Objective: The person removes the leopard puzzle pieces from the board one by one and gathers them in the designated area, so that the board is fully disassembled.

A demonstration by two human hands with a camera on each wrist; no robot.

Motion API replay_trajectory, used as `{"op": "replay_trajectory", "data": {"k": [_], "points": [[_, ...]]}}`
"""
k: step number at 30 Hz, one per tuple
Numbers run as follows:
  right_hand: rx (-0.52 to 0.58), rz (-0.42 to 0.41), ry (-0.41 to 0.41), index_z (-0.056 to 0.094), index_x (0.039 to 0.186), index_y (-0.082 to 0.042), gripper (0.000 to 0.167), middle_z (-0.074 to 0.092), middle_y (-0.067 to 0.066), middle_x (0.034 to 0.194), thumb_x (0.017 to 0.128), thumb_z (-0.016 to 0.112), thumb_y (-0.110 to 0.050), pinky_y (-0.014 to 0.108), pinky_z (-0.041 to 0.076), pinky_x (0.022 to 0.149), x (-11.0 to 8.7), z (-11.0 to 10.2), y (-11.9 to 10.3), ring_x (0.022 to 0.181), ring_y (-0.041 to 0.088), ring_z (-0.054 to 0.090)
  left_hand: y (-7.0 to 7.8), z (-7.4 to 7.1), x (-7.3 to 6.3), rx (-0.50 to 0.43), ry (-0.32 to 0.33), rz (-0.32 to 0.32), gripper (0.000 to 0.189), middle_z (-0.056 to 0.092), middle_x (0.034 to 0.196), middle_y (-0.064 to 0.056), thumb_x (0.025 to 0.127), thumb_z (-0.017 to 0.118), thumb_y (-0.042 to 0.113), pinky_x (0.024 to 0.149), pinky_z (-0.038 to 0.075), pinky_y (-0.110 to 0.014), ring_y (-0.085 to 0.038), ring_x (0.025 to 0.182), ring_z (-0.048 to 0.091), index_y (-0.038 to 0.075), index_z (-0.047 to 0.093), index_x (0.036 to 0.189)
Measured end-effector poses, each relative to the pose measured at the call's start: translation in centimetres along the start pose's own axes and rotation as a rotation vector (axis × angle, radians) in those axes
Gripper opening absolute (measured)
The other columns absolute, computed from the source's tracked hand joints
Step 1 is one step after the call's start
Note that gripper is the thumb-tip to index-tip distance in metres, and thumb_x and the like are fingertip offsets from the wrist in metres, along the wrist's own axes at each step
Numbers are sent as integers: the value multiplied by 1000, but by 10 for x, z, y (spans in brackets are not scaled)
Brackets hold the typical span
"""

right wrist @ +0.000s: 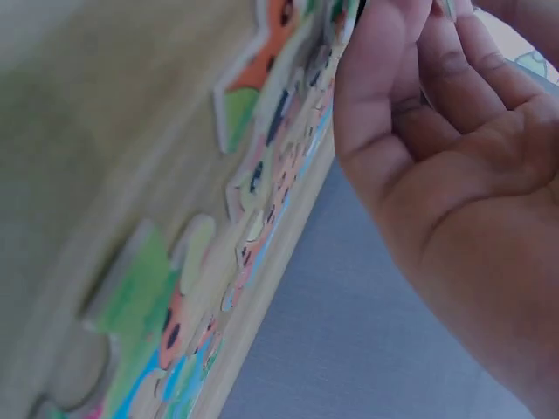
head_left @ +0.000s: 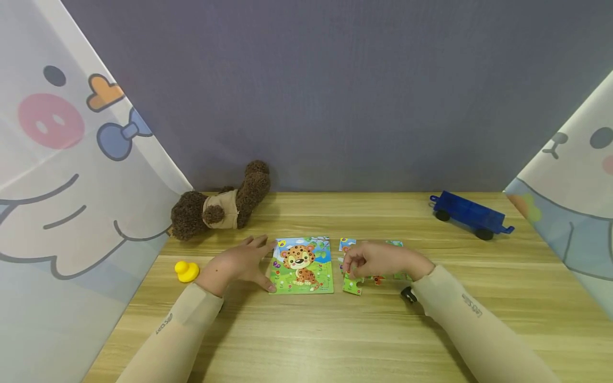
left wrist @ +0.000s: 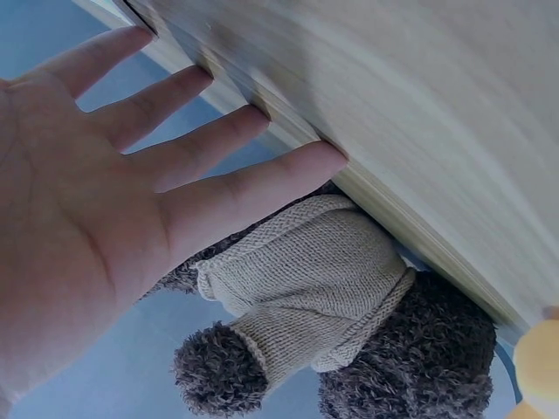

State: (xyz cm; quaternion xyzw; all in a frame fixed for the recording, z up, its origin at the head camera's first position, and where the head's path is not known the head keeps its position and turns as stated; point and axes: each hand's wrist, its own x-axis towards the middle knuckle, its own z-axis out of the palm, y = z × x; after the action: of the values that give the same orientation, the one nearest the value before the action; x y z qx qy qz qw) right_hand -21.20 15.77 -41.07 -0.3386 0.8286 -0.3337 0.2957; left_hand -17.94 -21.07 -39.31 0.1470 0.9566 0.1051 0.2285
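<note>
A square picture card (head_left: 306, 266) with a cartoon leopard lies on the wooden table. My left hand (head_left: 241, 264) is at its left edge, thumb near the lower corner, fingers spread and fairly straight; the left wrist view shows the open palm (left wrist: 79, 201). Right of the card my right hand (head_left: 375, 259) has its fingers curled, and thumb and fingertips pinch a green puzzle piece (head_left: 353, 286). Other loose puzzle pieces (head_left: 347, 243) lie around and partly beneath this hand. In the right wrist view several pieces (right wrist: 135, 297) lie on the table, while the fingertips are cut off at the top.
A brown teddy bear (head_left: 222, 209) in a beige knit lies at the back left, with a yellow rubber duck (head_left: 187, 271) in front of it. A blue toy trailer (head_left: 469, 211) stands at the back right. A grey wall (head_left: 335, 96) closes off the far side.
</note>
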Motion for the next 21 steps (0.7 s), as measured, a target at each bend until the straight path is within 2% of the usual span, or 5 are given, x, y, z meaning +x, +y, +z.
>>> {"op": "replay_trajectory", "data": {"k": [5, 8, 12, 14, 21], "points": [[-61, 10, -2, 74, 105, -26, 9, 67, -6, 93, 103, 71, -18, 22, 49, 64, -1, 6, -1, 73, 6, 55, 0, 0, 1, -6, -3, -5, 126, 15, 180, -20, 72, 94, 61, 123, 26, -83, -58, 163, 14, 20, 28, 171], [-98, -4, 6, 74, 104, -28, 8, 63, -8, 85, 103, 72, -20, 22, 47, 64, -1, 8, -3, 76, 3, 53, -1, 0, 1, -8, -3, -6, 126, 15, 180, -20, 72, 94, 62, 123, 26, -83, -57, 163, 14, 20, 28, 171], [-117, -45, 14, 75, 103, -25, 7, 61, -7, 92, 101, 75, -19, 21, 49, 69, 0, 11, -6, 82, 4, 55, -1, 1, 1, -10, -1, -4, 126, 15, 180, -21, 72, 94, 61, 122, 25, -84, -58, 163, 14, 20, 28, 171], [-125, -64, 13, 75, 103, -25, 7, 61, -7, 97, 101, 75, -18, 20, 49, 71, 1, 13, -6, 80, 6, 54, -1, 1, 1, -11, -2, -5, 126, 15, 180, -21, 72, 94, 61, 122, 25, -84, -58, 163, 13, 20, 28, 171], [-143, -113, 20, 76, 102, -21, 6, 61, -1, 99, 100, 75, -16, 20, 48, 74, 3, 17, -6, 85, 6, 49, -2, 2, 1, -11, 5, 0, 125, 16, 180, -20, 73, 94, 60, 123, 28, -81, -57, 164, 14, 20, 28, 171]]}}
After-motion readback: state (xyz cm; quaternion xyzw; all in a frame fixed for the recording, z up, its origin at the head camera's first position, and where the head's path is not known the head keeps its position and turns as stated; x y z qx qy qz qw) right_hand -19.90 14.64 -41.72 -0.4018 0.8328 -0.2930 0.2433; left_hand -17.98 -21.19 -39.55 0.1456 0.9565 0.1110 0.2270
